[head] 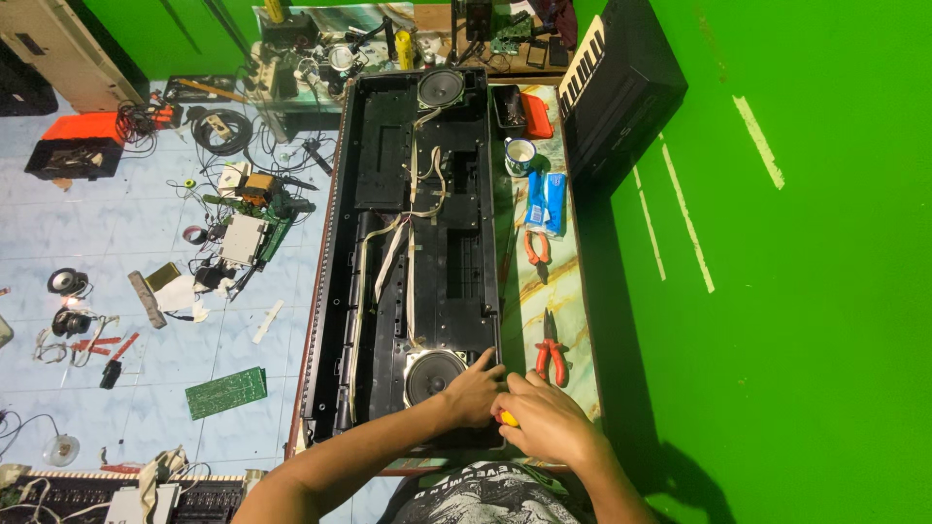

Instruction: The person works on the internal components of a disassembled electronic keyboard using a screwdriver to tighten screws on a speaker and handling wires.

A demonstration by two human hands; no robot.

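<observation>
A long black open keyboard case [388, 175] lies on a marbled table [563, 291], with flat white ribbon cables [408, 223] inside and a round speaker at each end. My left hand [473, 391] rests on the case's near right corner, beside the near speaker [433, 376]. My right hand [549, 415] is closed around a yellow-handled tool [508, 418], only a bit of handle showing, right against the left hand.
Red-handled pliers [551, 351], a second orange-handled pair [536, 246], a blue packet [546, 202] and a mug [518, 155] lie on the table strip right of the case. Another keyboard [621, 78] leans on the green wall. Circuit boards [226, 391], wires and parts litter the tiled floor at left.
</observation>
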